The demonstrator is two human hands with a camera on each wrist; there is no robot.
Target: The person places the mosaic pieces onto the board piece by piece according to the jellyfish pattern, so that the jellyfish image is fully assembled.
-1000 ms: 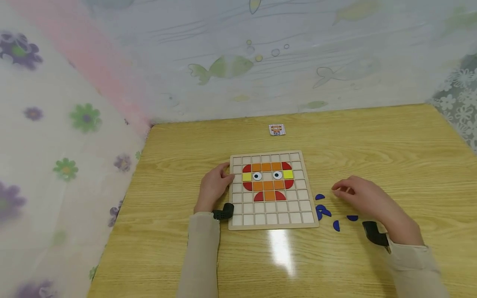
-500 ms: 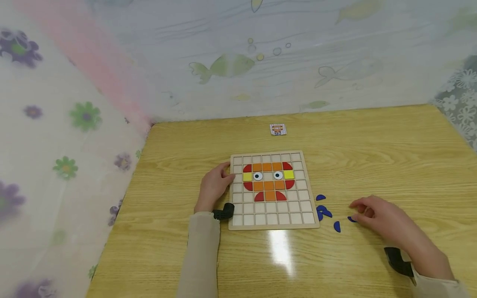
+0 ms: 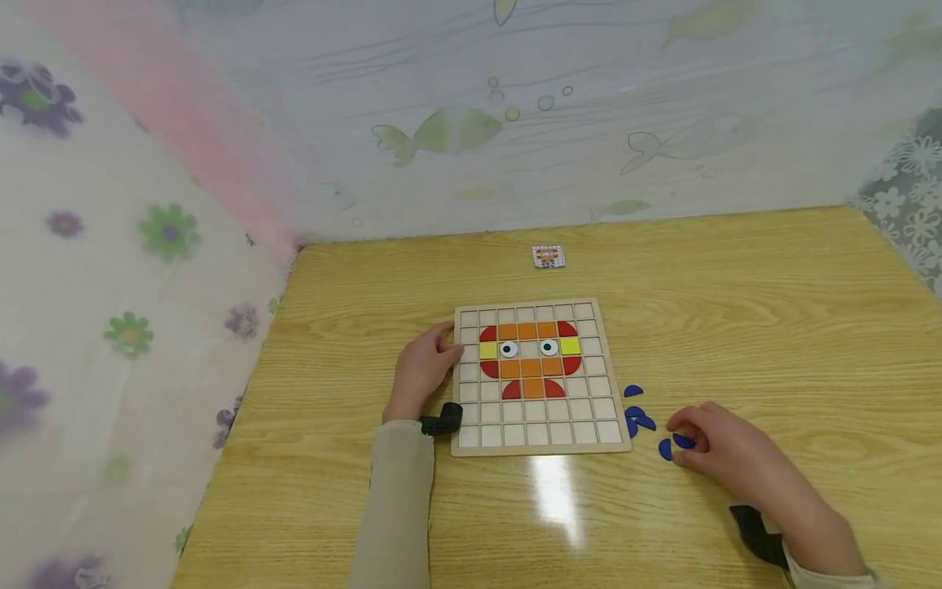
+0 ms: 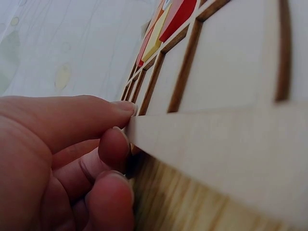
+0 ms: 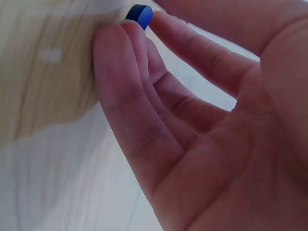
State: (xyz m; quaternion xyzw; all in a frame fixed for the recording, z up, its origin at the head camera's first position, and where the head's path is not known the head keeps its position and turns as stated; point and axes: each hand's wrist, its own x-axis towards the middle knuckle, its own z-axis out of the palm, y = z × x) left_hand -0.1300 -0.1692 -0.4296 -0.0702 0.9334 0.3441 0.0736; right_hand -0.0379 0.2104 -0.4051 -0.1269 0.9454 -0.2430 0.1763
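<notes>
A square wooden grid board (image 3: 577,432) lies on the table, with red, orange and yellow tiles and two eye discs set in its upper and middle cells. My left hand (image 3: 423,368) holds the board's left edge between thumb and fingers; in the left wrist view, the thumb (image 4: 96,113) touches the edge and the other fingers curl below. Right of the board, my right hand (image 3: 736,454) pinches a blue half-circle tile (image 3: 684,442), which shows tilted at the fingertips in the right wrist view. Another blue half-circle tile (image 3: 666,449) lies beside the thumb.
Several more blue half-circle tiles (image 3: 634,391) lie along the board's right edge, some overlapping. Behind the board sits a small picture card (image 3: 548,257) with a matching gridded pattern. Patterned curtains (image 3: 441,180) border the table (image 3: 353,507) at the back and left.
My right hand first drew back toward the front right to a lone blue half-circle tile. It now pinches that tile, shifted slightly left. The left hand and board stay put.
</notes>
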